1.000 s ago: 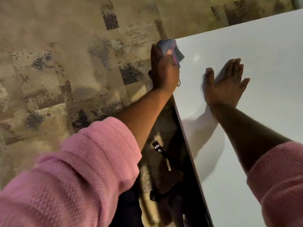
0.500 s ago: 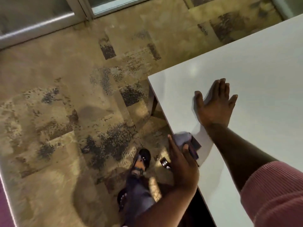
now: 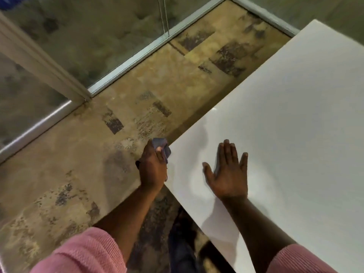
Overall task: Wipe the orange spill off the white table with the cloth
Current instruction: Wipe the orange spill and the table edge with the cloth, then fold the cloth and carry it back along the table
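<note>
Left hand (image 3: 152, 168) clenched around the bunched blue cloth (image 3: 162, 147), pressing it at the corner edge of the white worktop (image 3: 285, 119), right hand (image 3: 228, 172) flat on the surface, fingers spread, holding nothing, pink sleeves on both arms.

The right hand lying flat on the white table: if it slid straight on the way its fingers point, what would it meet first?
Nothing, it seems. The right hand points up the white table, which looks bare to its far edge; no orange spill shows there.
</note>
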Motion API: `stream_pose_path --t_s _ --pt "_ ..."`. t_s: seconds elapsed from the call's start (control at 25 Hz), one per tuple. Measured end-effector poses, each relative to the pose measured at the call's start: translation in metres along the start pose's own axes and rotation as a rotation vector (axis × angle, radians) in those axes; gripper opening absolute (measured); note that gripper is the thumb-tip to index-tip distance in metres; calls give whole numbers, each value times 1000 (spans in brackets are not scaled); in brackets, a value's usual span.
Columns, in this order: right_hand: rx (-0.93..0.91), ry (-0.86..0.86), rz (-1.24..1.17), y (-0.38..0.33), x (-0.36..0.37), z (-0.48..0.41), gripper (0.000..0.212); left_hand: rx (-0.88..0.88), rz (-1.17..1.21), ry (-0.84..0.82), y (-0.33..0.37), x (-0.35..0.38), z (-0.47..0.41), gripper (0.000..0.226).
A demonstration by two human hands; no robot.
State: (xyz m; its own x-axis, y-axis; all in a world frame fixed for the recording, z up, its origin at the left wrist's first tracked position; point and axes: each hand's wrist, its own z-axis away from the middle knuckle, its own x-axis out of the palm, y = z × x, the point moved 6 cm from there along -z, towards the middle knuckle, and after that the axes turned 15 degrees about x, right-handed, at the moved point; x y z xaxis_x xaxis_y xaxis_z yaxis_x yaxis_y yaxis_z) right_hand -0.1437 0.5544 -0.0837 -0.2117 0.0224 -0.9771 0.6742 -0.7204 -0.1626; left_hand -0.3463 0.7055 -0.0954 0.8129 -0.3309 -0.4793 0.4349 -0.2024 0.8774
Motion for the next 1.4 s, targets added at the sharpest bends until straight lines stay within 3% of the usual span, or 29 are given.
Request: stream_pose_path --t_s 0.04,0.12,0.2,0.28,0.48,0.72,0.84,1.0,1.12,1.32,1.4 --pt "-2 6 -27 0 -2 -1 82 18 -183 -110 7 8 -11 30" --pt "-15 19 -103 2 -3 1 75 263 -501 -284 33 32 -21 51" --pt "24 32 -213 9 -9 -4 67 491 -594 -456 67 65 -25 65" --pt "43 22 -284 11 -9 -5 62 486 -646 -539 80 78 -19 71" --pt "93 -56 -282 10 -13 -12 63 413 -700 -566 89 46 -22 54" --pt "129 -50 -400 -51 -34 -22 52 387 -682 -749 96 25 -79 43" --pt "164 -95 -417 -86 -40 -29 54 355 -745 -937 90 35 -111 46" --pt "286 -151 -349 -100 -42 -25 64 589 -982 -1144 96 38 -130 39" --pt "340 -145 -261 -102 -49 -21 65 754 -1039 -1134 108 34 -132 28" --pt "476 42 -216 -100 -102 1 22 952 -818 -1080 151 18 -130 22" --pt "539 131 -247 -96 -131 16 20 1060 -722 -1076 177 15 -127 23"
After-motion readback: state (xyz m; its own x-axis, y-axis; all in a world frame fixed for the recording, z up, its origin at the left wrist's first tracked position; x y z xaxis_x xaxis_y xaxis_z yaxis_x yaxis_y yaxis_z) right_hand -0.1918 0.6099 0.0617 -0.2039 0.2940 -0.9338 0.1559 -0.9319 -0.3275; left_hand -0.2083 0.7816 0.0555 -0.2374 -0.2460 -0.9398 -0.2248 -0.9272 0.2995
